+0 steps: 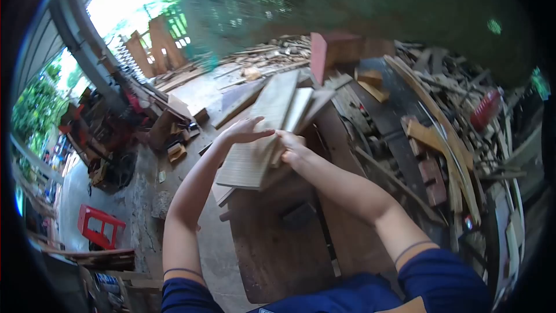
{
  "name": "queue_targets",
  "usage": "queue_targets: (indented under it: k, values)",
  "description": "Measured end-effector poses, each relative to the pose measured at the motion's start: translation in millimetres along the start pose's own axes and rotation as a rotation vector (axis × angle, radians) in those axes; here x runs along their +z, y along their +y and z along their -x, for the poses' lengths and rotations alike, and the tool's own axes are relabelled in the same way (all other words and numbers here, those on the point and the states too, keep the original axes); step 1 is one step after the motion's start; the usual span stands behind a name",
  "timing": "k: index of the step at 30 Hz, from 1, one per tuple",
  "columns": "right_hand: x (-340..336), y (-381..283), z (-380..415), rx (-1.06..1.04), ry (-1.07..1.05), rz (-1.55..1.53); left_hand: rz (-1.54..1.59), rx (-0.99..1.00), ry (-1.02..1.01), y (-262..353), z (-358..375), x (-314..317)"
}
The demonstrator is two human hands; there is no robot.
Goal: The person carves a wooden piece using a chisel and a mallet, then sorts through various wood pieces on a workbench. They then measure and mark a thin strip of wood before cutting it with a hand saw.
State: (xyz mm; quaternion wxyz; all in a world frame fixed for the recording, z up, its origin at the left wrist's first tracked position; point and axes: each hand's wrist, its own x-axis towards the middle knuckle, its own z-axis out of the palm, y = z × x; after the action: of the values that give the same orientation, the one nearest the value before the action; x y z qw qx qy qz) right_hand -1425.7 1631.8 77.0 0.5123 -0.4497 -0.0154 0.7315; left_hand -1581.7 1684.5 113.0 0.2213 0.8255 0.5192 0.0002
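Observation:
A long, pale wooden board point(245, 165) lies tilted on top of a small stack, its near end towards me. My left hand point(243, 130) rests across the board's upper face, its fingers stretched out to the right. At the right edge, my right hand point(291, 146) is closed on the same board, with the fingertips partly hidden. Another light board point(299, 107) sticks out beyond my right hand. The stack is above a dark brown wooden bench point(272, 255).
A red plastic stool point(101, 227) stands on the concrete floor at the left. Wood scraps point(431, 61) are heaped at the right, near a red bottle point(486, 108). A reddish block point(336, 55) sits beyond the boards. A metal post point(87, 35) rises at the left.

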Motion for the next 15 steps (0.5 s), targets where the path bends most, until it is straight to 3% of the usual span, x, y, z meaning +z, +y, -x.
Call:
queue_targets:
  k: [1,3,5,7,9,11,15]
  values:
    - [-6.1,16.0,-40.7,-0.01,-0.011,0.082,0.022,-0.005,-0.078,6.5,6.2,7.6]
    - [-22.8,36.9,-97.5,-0.027,-0.042,0.249,0.114,-0.045,-0.016,8.0,25.5,33.0]
    - [-11.8,3.0,5.7,-0.003,-0.106,0.277,-0.027,0.063,-0.02,-11.5,37.7,58.3]
    - [-29.4,-3.4,-2.4,-0.186,-0.336,0.35,-0.318,-0.093,0.017,21.6,53.3,73.4]
    - [-51.8,-13.6,-15.7,-0.339,-0.483,0.531,-0.332,-0.161,0.075,41.9,51.6,86.9]
    - [-73.4,-48.0,45.2,-0.238,-0.397,0.518,-0.301,-0.076,0.107,11.4,32.5,107.7]
    - [-203.3,-90.3,91.8,-0.419,-0.318,0.638,-0.363,-0.234,0.088,95.6,70.7,103.2]
